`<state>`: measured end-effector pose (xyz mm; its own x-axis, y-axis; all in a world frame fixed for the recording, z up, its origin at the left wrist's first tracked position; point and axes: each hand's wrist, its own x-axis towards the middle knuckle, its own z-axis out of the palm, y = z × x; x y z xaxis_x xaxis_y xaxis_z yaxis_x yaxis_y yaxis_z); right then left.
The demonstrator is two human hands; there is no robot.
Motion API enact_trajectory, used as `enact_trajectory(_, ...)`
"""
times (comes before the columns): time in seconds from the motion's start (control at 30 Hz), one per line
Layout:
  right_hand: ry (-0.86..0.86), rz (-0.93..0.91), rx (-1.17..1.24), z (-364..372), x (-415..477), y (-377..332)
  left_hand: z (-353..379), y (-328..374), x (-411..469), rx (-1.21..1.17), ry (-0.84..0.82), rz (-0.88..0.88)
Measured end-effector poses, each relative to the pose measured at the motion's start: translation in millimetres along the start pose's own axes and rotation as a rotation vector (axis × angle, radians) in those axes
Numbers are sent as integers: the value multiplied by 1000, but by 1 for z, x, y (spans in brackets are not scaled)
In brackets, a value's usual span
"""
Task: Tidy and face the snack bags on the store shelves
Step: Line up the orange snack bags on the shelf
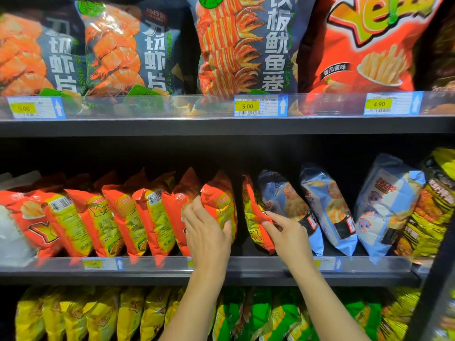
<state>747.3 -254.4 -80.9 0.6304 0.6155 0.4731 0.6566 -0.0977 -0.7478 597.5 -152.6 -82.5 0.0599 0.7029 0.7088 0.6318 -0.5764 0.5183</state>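
On the dark middle shelf [254,265], the left hand [206,233] and right hand [286,233] each grip a crinkled red-and-yellow snack bag [219,201].

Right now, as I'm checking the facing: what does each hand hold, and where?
The left hand grips a red-and-yellow snack bag at mid-height; the right hand pinches the red side edge of the next bag.

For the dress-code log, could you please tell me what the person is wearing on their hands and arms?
Nothing shows: the left hand and right hand are ungloved, with no ring, watch or bracelet visible, and both forearms are bare, no sleeve in view.
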Motion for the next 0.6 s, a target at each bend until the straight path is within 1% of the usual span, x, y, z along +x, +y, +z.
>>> enact_trajectory(0.17, -23, 4, 64, -2, -3, -2, -7, 0, -1, -13, 68, 21)
enact_trajectory(0.27, -33, -25, 127, -3, -4, -6, -14, 2, -3, -76, 123, 42)
enact_trajectory(0.4, -58, -60, 274, -11, -8, -21, -28, 1, -4, -308, 126, 31)
enact_trajectory(0.6, -83, -96, 430, -35, -20, -45, -64, 14, -13, -663, 81, -86)
